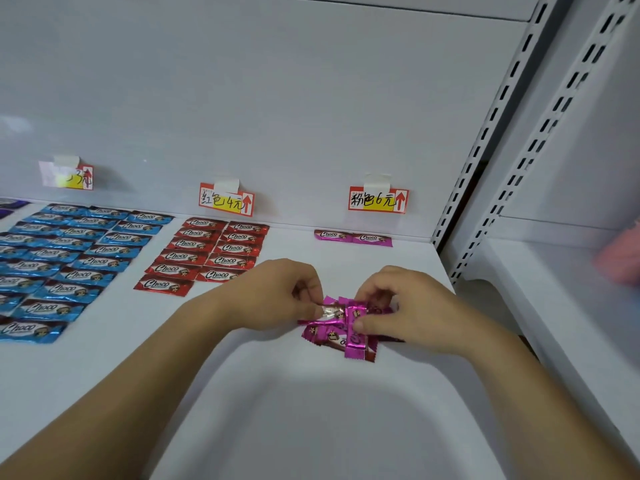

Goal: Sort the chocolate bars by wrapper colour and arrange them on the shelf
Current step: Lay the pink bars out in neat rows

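A loose pile of pink-wrapped chocolate bars (341, 329) lies on the white shelf (259, 393), right of centre. My left hand (277, 294) pinches one bar at the pile's left side. My right hand (398, 306) grips the pile from the right, thumb pressed on an upright bar. Two pink bars (353, 236) lie side by side at the back wall under the pink price tag (378, 199). Red bars (207, 252) sit in two columns under the red tag (227, 201). Blue bars (69, 261) fill several columns at the left.
A third tag (67, 176) hangs at the far left, with purple wrappers (12, 204) at the frame edge. Slotted shelf uprights (485, 140) bound the shelf on the right. Beyond them, a blurred pink shape (620, 258) lies on a neighbouring shelf.
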The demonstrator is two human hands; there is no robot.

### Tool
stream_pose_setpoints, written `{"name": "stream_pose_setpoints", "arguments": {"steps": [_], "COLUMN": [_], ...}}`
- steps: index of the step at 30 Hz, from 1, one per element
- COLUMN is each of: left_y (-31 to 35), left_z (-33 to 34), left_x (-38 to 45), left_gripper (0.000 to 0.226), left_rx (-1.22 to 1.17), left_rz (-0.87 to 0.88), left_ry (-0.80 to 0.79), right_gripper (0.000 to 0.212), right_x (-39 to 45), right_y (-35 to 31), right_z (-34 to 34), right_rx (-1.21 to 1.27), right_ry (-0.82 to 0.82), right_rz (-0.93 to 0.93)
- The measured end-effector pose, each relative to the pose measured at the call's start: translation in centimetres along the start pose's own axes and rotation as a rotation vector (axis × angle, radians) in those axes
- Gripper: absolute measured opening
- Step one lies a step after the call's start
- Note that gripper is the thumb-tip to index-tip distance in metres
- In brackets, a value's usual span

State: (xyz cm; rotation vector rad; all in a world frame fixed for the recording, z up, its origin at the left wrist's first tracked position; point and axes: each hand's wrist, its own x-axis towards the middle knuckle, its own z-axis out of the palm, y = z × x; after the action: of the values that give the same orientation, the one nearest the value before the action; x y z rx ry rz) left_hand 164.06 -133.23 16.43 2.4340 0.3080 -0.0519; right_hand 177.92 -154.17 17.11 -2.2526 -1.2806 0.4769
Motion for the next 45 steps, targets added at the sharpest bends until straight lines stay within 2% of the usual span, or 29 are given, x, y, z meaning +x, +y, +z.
{"name": "stream_pose_setpoints", "arguments": {"steps": [4,7,9,13,15,18,21,24,30,32,35,40,45], "left_y": [-0.9,-1.4,-1.4,-1.8,-1.9,-2.0,-2.1,-2.2,-1.6,-1.4,-0.8,-0.1,0.7], "left_z": [-0.3,-0.6,-0.6,0.6,1.3,1.7,1.7,2.0,2.7,2.7,2.7,3.3,3.1], "left_x": [0.2,1.1,2.0,3.0,2.8,2.3,2.3,2.3,2.2,1.7,1.1,2.4,5.7], "left_gripper": [0.006,0.015,0.018,0.019,0.013,0.018,0.024,0.023,0.027,0.03,0.036,0.032,0.032], "left_rx": [-0.081,-0.053,0.027,0.15,0.127,0.105,0.208,0.24,0.321,0.393,0.495,0.658,0.756], "left_rz": [0.017,0.016,0.0,-0.009,-0.005,0.023,0.065,0.081,0.122,0.149,0.17,0.152,0.058], "left_ry": [0.049,0.134,0.202,0.294,0.354,0.34,0.308,0.346,0.503,0.443,0.357,0.329,0.292], "right_gripper": [0.006,0.007,0.013,0.029,0.035,0.031,0.02,0.021,0.024,0.027,0.032,0.04,0.042], "right_x": [0.1,0.8,1.2,0.8,0.8,1.0,1.2,2.1,2.5,1.8,0.9,1.8,4.2], "right_y": [0.3,1.1,2.2,4.9,5.8,5.6,4.4,4.1,5.0,4.7,4.0,3.0,3.2], "right_z": [-1.3,-1.9,-1.0,1.2,1.0,0.8,1.4,1.6,1.7,1.5,1.5,1.0,-0.1], "right_rx": [0.287,0.496,0.444,0.112,0.028,-0.076,-0.15,-0.212,-0.317,-0.32,-0.388,-0.547,-0.587], "right_ry": [0.115,0.386,0.517,0.402,0.448,0.494,0.38,0.29,0.447,0.424,0.3,0.193,0.139], "right_rz": [0.057,0.033,0.021,0.014,-0.017,-0.03,-0.101,-0.127,-0.078,-0.053,-0.033,0.099,0.188]}}
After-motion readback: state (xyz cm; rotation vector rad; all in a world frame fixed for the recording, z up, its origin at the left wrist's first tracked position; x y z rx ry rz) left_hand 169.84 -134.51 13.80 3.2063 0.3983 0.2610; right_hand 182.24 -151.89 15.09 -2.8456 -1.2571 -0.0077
